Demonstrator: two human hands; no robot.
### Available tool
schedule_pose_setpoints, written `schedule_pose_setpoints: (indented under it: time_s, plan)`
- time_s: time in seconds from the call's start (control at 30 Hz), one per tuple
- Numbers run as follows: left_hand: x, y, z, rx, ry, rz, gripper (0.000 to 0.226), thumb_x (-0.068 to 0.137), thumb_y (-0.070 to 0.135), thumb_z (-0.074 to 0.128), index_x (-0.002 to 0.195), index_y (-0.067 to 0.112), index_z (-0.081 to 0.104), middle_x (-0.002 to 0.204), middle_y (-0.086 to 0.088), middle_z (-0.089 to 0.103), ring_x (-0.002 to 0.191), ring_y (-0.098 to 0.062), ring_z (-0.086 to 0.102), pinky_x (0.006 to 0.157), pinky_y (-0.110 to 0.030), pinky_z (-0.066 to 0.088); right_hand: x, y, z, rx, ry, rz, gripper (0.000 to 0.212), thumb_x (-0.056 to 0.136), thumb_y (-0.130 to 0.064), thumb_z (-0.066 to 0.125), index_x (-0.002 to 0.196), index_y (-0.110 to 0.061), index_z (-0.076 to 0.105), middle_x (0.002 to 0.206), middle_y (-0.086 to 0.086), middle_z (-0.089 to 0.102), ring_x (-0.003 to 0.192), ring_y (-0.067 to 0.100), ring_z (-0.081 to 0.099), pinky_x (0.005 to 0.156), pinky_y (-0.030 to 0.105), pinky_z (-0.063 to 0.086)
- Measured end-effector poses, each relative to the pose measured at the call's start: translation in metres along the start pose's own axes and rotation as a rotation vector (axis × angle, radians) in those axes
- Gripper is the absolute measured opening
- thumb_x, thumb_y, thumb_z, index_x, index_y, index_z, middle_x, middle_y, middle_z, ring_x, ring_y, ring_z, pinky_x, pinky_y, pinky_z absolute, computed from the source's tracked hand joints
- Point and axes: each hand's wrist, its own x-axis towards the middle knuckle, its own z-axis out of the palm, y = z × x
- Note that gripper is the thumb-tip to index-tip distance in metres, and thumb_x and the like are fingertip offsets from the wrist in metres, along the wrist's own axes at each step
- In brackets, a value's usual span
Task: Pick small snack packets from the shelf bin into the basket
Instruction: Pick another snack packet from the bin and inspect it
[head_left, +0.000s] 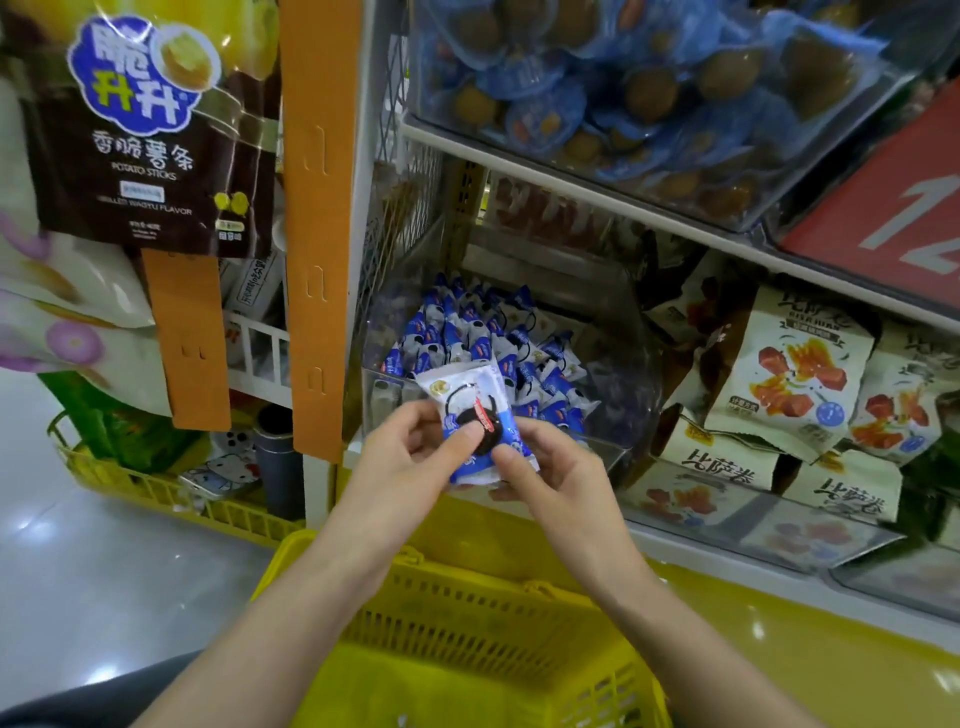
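Both hands hold one blue-and-white snack packet (475, 415) above the far rim of the yellow basket (467, 613), just near of the clear shelf bin (613, 452). The left hand (410, 462) pinches its left edge, thumb on its face; the right hand (550, 467) grips its lower right edge. More such packets (488, 338) fill the bin.

The bare left forearm rises from 7 o'clock, the right from 5 o'clock. The left hand (410, 457) and right hand (550, 467) meet at centre, both pinching one snack packet (460, 387) between thumbs and curled fingers.
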Motion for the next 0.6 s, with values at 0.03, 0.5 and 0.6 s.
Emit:
schedule_pose_setpoints:
  time_s: [0.03, 0.5, 0.6]
  plan:
    - [0.003, 0.003, -0.003, -0.012, 0.019, 0.022, 0.016, 0.086, 0.023, 0.063, 0.100, 0.029, 0.060, 0.099, 0.006, 0.069, 0.084, 0.003, 0.066, 0.066, -0.016, 0.053, 0.006, -0.004, -0.001, -0.050, -0.011, -0.029, 0.020, 0.090, -0.019, 0.055, 0.104, -0.031, 0.062, 0.097, -0.015, 0.068, 0.088, -0.001, 0.063, 0.071, 0.014, 0.051]
    - [0.053, 0.024, -0.018, -0.060, -0.043, 0.155, 0.017, 0.087, 0.028, 0.061, 0.102, 0.034, 0.054, 0.095, 0.014, 0.063, 0.075, 0.016, 0.059, 0.061, -0.004, 0.047, 0.191, 0.040, -0.053, -0.756, 0.281, 0.432, 0.036, 0.100, -0.014, 0.034, 0.124, 0.006, 0.053, 0.131, 0.024, 0.051, 0.121, 0.035, 0.048, 0.089, 0.029, 0.035]
    - [0.060, 0.024, -0.020, -0.048, -0.068, 0.170, 0.016, 0.086, 0.027, 0.061, 0.087, 0.040, 0.051, 0.089, 0.018, 0.062, 0.075, 0.018, 0.059, 0.065, -0.003, 0.046, 0.205, 0.049, -0.052, -0.797, 0.212, 0.483, 0.037, 0.101, -0.014, 0.030, 0.130, 0.004, 0.045, 0.138, 0.021, 0.045, 0.125, 0.034, 0.043, 0.093, 0.027, 0.033]
